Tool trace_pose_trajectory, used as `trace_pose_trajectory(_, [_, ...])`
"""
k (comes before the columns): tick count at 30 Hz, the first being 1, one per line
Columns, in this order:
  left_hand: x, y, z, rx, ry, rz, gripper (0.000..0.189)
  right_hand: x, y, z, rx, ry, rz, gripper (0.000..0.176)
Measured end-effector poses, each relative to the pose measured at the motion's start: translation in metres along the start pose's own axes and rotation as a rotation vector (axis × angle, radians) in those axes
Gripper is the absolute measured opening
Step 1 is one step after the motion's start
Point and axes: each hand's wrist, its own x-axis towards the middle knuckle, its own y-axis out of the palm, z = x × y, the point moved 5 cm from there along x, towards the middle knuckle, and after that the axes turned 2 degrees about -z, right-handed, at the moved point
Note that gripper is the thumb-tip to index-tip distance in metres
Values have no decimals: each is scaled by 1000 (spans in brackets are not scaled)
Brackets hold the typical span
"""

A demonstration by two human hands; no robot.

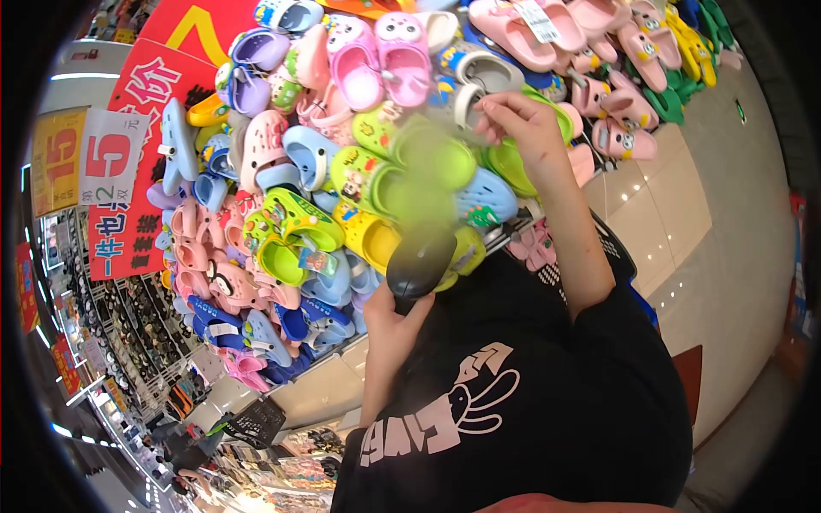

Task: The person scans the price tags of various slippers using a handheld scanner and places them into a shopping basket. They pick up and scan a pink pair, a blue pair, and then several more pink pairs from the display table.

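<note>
Okay, two hands in view, both out over one big heap of rubber clogs and slides, too many to count. Left hand (396,327) is on the near side, wrapped around one black handheld device (421,265); the device sits just in front of the heap, its far end smeared by a blur. Right hand (516,120) is at the far right of the heap, fingers bent and narrow, beside one grey clog (469,104); can't tell if it pinches anything. Left of that, two pink clogs with animal faces (379,61) stand side by side. Between the hands: one blue clog with a green charm (486,201). Just left of the device, one yellow clog (369,237). Far right, one white tag (537,20) on a pink slide. Left: two price cards, one yellow (60,162), one white (109,158), in front of red signage (150,184). Near left: one black basket (256,422).
</note>
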Motion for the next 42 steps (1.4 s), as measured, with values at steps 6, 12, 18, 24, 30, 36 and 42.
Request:
trace_pose_trajectory(6, [-37,19,5,89,70,171,28,-86,-63,-29,212,78,-221,20])
trace_pose_trajectory(12, [-88,47,4,276,379,515,30,-246,-152,-9,-165,-172,-687,18])
trace_pose_trajectory(18, [-145,65,62,312,287,794,40,-446,-222,-57,-686,164,-1026,26])
trace_pose_trajectory(24, [-196,81,71,395,547,1021,46,-619,-277,-128,-1197,643,-1038,35])
trace_pose_trajectory(30, [-224,89,77,416,570,992,44,-660,-318,-181,-1103,772,-1058,44])
trace_pose_trajectory(36, [-248,103,83,435,530,941,43,-641,-357,-202,-994,751,-1138,49])
trace_pose_trajectory(42, [-293,145,90,441,410,833,39,-625,-420,-281,-373,603,-1108,37])
